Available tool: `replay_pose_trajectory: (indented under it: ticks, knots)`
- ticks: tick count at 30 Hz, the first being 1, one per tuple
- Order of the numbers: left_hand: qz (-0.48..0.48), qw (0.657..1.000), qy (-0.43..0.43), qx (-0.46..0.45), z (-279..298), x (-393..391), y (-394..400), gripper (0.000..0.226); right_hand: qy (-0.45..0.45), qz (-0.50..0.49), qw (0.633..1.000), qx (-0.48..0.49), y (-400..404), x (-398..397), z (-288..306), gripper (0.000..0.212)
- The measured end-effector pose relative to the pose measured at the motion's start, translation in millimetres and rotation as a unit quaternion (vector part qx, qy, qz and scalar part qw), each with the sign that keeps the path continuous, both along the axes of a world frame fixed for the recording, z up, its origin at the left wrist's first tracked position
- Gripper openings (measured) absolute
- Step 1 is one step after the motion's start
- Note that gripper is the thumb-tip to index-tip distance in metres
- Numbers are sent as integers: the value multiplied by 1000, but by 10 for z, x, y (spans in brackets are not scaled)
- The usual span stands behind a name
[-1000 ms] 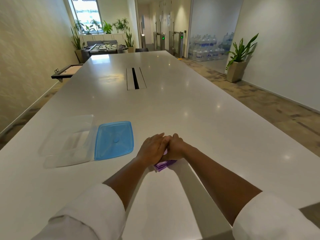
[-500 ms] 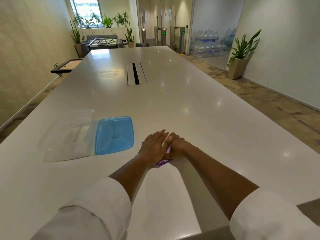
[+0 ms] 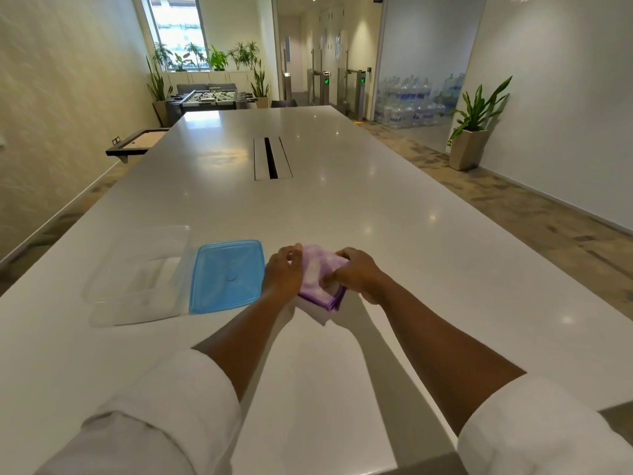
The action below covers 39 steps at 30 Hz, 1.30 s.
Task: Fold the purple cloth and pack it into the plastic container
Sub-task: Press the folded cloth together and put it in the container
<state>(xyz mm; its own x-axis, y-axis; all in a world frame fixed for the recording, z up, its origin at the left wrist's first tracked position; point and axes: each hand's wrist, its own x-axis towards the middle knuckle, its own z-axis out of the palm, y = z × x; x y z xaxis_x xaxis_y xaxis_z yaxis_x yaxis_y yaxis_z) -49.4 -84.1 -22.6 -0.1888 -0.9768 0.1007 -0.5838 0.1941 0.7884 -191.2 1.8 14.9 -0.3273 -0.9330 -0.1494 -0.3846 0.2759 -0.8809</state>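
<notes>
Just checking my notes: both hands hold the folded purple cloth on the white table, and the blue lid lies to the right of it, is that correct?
Not quite: in the head view the blue lid lies left of the purple cloth, not right. The left hand and right hand do hold it on the white table.

Single head-worn view, forward and down along the table (image 3: pixel 342 207), hands close.
</notes>
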Motion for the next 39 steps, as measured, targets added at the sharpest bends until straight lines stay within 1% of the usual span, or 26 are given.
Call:
replay_pose_trajectory:
  ticks: [3,4,5,6,7,8,10,13,15,19,22,24,25,28,30,32,35,37,39]
  knots:
    - [93,995,-12,23,222,115,-59,67,32,-3,996,-81,-51,50,101,41]
    - [115,992,-20,41,306,161,-65,74,57,5,993,-107,-67,77,127,40]
    - [127,989,-11,77,393,201,-78,82,87,16,987,-136,-86,106,148,38]
    - [129,982,27,136,466,239,-95,89,120,27,978,-168,-102,141,163,35]
    - [116,966,95,209,549,280,-98,93,152,38,967,-202,-117,176,175,31]
    - [97,943,163,274,624,342,-99,94,175,50,956,-231,-128,215,184,25]
    - [52,911,233,336,739,489,-114,91,202,79,938,-271,-141,285,202,19]
    - [14,867,317,384,829,696,-195,80,258,117,908,-310,-167,388,251,21]
    - [0,849,329,414,867,814,-262,75,290,134,887,-333,-195,462,299,20]
    - [-38,832,336,439,920,1045,-404,58,355,162,846,-363,-261,607,389,27]
    - [-65,848,321,418,967,1201,-479,44,379,192,827,-367,-332,709,431,31]
    - [-50,865,311,390,1011,1319,-543,40,373,214,824,-368,-399,775,429,32]
    - [-41,873,310,374,1036,1385,-579,40,362,221,829,-364,-435,805,420,34]
    - [-27,894,295,336,1101,1587,-666,40,306,237,858,-338,-536,895,398,50]
    - [-20,904,286,318,1122,1714,-698,41,278,242,872,-323,-611,964,397,58]
    - [-22,909,283,306,1142,1840,-710,43,252,234,884,-318,-699,1053,406,59]
    - [-27,912,287,290,1170,2050,-715,43,207,203,901,-322,-873,1235,435,52]
    - [-24,911,298,283,1201,2179,-706,41,188,196,906,-324,-1000,1359,454,48]
    - [-18,908,312,279,1244,2287,-698,37,154,190,920,-305,-1107,1473,487,49]
